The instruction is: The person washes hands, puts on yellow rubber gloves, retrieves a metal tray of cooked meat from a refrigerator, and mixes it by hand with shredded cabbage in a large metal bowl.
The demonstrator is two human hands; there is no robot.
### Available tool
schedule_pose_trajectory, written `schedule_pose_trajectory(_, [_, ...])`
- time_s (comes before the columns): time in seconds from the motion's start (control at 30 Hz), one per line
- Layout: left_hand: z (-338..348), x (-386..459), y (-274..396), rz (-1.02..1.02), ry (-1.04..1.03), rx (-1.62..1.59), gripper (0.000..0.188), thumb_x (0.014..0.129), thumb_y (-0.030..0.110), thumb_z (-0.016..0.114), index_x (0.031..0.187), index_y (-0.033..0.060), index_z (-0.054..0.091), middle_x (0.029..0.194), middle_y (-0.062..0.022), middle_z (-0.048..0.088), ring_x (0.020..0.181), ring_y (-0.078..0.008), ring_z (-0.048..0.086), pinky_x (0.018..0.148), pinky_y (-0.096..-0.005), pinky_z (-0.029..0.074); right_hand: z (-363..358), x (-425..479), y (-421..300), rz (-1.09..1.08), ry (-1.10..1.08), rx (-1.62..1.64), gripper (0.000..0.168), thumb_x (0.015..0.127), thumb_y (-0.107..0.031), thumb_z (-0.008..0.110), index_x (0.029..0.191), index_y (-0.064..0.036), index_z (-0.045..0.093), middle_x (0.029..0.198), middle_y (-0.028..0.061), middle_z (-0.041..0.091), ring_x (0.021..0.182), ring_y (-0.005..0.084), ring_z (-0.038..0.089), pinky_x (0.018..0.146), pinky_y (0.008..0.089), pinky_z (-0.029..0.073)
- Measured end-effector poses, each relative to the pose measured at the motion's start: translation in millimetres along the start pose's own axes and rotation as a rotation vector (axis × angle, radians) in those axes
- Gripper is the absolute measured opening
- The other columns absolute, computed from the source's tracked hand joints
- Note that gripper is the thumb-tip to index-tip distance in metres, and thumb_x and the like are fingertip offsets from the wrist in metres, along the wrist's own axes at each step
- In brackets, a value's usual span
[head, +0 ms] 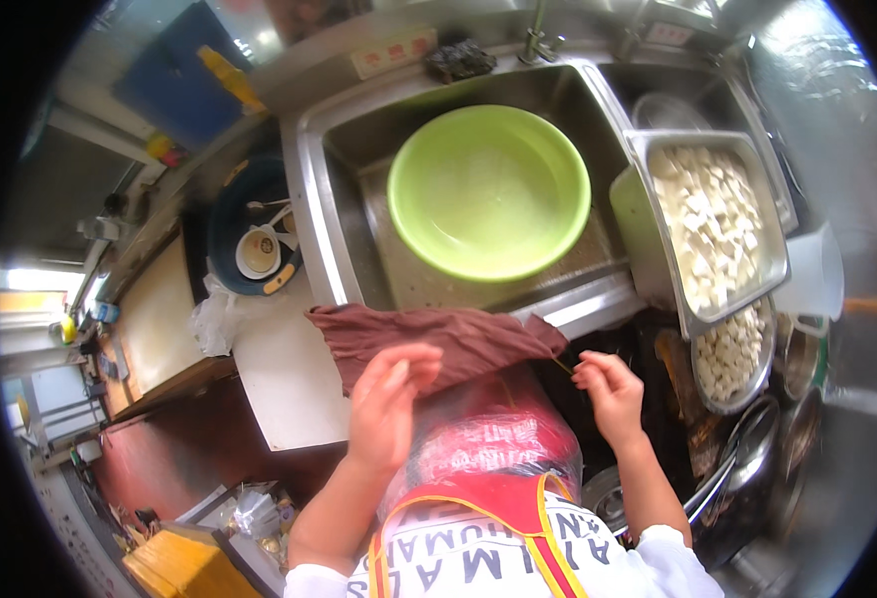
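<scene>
My left hand is raised in front of a brown cloth draped over the sink's front edge. Its fingers are loosely bent, and I see nothing in them. At the cloth's right end, my right hand has thumb and fingertips pinched together on a thin yellow-green strand; what the strand is, I cannot tell. Beyond the cloth, a light green plastic basin with clear liquid in it sits in the stainless steel sink.
A deep steel pan of white cubes, probably tofu, stands at the sink's right, above another container of cubes. To the left, a dark blue tub holds bowls and a spoon. A faucet rises behind the sink. Pot lids lie lower right.
</scene>
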State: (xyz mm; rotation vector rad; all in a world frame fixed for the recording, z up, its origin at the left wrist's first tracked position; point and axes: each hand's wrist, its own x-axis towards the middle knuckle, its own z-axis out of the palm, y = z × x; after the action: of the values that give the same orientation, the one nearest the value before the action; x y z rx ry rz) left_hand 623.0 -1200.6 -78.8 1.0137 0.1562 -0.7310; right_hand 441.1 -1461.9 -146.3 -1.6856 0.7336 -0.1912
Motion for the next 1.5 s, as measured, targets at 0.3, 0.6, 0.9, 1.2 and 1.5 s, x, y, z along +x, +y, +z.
schedule_pose_trajectory(0.3, [-1, 173, -63, -0.193, 0.224, -0.303, 0.063, 0.107, 0.031, 0.046, 0.157, 0.0000, 0.024, 0.162, -0.0199, 0.027, 0.151, -0.0294, 0.027, 0.123, -0.0444, 0.022, 149, 325, 14, -0.143, -0.207, -0.682, 0.065, 0.089, -0.027, 0.073, 0.143, 0.001, 0.048, 0.143, 0.0283, 0.051, 0.136, 0.0413, 0.046, 0.115, 0.0436, 0.036])
schedule_pose_trajectory(0.6, [-58, 324, -188, -0.187, 0.675, -0.377, 0.042, 0.102, 0.039, 0.053, 0.127, 0.0056, 0.056, 0.125, -0.0102, 0.059, 0.120, -0.0186, 0.052, 0.104, -0.0367, 0.039, 205, 347, 51, -0.131, -0.572, -0.654, 0.031, 0.092, -0.021, 0.062, 0.111, 0.001, 0.072, 0.117, 0.0249, 0.068, 0.112, 0.0384, 0.063, 0.095, 0.0423, 0.051])
schedule_pose_trajectory(0.9, [19, 343, -130, -0.126, 0.410, -0.434, 0.074, 0.101, 0.057, 0.045, 0.148, -0.0004, 0.040, 0.152, -0.0180, 0.043, 0.138, -0.0245, 0.041, 0.113, -0.0429, 0.033, 172, 287, 14, 0.259, -0.572, 0.377, 0.060, 0.110, -0.037, 0.029, 0.159, -0.003, 0.024, 0.166, 0.0114, 0.023, 0.154, 0.0234, 0.017, 0.123, 0.0334, 0.015])
schedule_pose_trajectory(1.2, [6, 303, -155, -0.207, 0.026, -0.267, 0.051, 0.104, 0.049, 0.045, 0.144, 0.0183, 0.050, 0.148, -0.0060, 0.050, 0.142, -0.0189, 0.039, 0.117, -0.0409, 0.024, 163, 457, 108, -0.310, -0.031, -0.440, 0.054, 0.101, -0.032, 0.058, 0.138, 0.007, 0.052, 0.129, 0.0247, 0.060, 0.112, 0.0310, 0.063, 0.098, 0.0416, 0.049])
schedule_pose_trajectory(1.5, [-5, 372, -164, -0.112, 0.782, -0.245, 0.042, 0.106, 0.043, 0.042, 0.129, 0.0114, 0.058, 0.140, -0.0101, 0.054, 0.130, -0.0276, 0.048, 0.110, -0.0443, 0.033, 202, 271, 6, 0.059, -0.665, 0.207, 0.047, 0.107, -0.028, 0.040, 0.144, -0.001, 0.047, 0.147, 0.0121, 0.047, 0.136, 0.0253, 0.043, 0.114, 0.0391, 0.032])
